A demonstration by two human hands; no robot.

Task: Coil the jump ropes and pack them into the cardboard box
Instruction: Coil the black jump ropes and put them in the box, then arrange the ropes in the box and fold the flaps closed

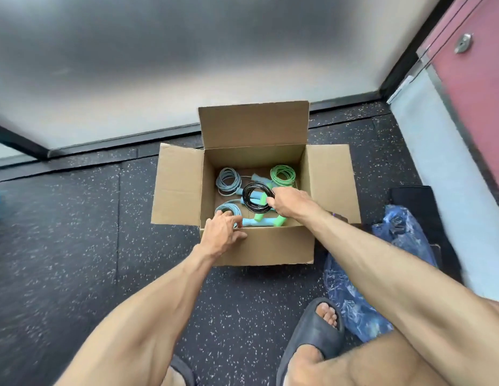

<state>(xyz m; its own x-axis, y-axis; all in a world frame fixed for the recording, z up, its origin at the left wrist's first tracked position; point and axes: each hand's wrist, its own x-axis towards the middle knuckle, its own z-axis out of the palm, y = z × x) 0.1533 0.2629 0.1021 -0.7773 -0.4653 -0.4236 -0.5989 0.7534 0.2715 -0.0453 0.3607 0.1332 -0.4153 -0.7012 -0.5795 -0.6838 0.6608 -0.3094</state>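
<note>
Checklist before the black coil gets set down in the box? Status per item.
1. Box open: ok. The cardboard box has its flaps folded clear.
2. Black coil wound: ok, loops bunched together.
3. Grip: ok. The right hand pinches the coil's right edge.
4. Coil above the opening: ok, inside the walls' outline.
5. Free landing spot: cannot tell. A green handle and a light blue handle lie under or near it.
6. Left hand out of the way: ok. It rests at the near rim, beside the near grey-blue coil.
</note>
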